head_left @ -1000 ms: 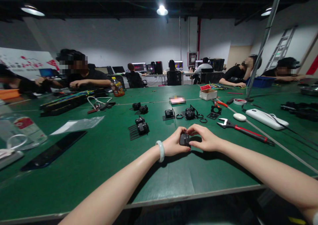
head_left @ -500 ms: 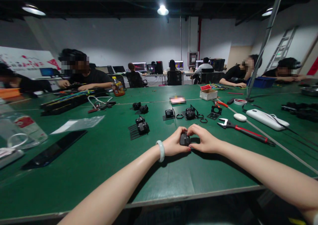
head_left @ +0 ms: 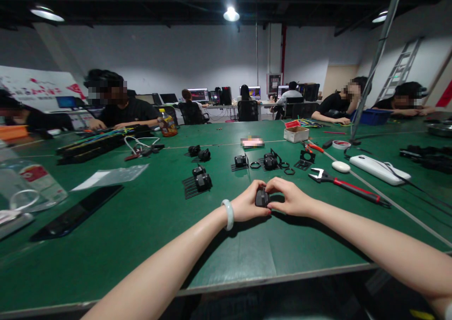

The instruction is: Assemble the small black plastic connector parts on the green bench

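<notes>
Between both hands is a small black plastic part (head_left: 262, 197), just above or on the green table (head_left: 226, 259); which, I cannot tell. My left hand (head_left: 249, 203) grips its left side, a pale bangle round the wrist. From the right, the thumb and fingertips of my right hand (head_left: 291, 197) pinch the same part. Beyond the hands lie similar black assemblies with comb-like plates, one at the left (head_left: 198, 181) and others ahead, such as this assembly (head_left: 271, 161). Black hexagonal ring nuts (head_left: 289, 171) and a square black bracket (head_left: 305, 160) rest near them.
To the right lie an adjustable wrench (head_left: 349, 187) with red-black handle, a white oval object (head_left: 341, 167) and a white power-bank-like device (head_left: 380, 169). A dark phone-like slab (head_left: 77, 212) and a plastic bag (head_left: 111, 176) are at left. Several people sit around. A metal pole (head_left: 376, 61) rises at right.
</notes>
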Available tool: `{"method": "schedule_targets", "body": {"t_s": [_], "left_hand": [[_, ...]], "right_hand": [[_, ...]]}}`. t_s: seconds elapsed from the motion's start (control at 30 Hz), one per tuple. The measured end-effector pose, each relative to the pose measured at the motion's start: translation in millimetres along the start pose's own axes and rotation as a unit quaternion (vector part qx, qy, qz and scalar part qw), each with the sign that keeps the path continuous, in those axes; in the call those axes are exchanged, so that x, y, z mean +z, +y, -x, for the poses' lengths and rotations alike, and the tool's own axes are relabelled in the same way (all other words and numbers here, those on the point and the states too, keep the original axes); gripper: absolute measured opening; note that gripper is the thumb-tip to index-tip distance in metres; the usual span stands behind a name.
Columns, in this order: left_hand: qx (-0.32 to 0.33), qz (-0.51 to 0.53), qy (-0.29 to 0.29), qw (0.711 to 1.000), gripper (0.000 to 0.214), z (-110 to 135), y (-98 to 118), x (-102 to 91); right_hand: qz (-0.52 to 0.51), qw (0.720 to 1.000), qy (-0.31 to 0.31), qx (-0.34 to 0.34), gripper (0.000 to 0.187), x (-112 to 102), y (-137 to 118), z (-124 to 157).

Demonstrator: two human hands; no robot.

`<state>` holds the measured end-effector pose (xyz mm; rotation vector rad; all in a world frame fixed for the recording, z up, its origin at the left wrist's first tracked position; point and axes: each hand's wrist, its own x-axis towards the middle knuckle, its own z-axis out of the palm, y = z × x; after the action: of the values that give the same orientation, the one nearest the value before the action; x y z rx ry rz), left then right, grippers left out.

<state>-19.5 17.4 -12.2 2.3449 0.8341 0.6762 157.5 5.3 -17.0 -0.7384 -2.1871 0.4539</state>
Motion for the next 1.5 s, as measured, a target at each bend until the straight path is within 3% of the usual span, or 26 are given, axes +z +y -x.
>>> {"method": "schedule_targets", "body": {"t_s": [1.5], "left_hand": [[-0.005, 0.002, -0.011, 1.0, 0.053, 0.6, 0.6, 0.4]], "right_hand": [[-0.007, 1.0, -0.017, 0.025, 0.026, -0.7, 4.0, 1.3]]}}
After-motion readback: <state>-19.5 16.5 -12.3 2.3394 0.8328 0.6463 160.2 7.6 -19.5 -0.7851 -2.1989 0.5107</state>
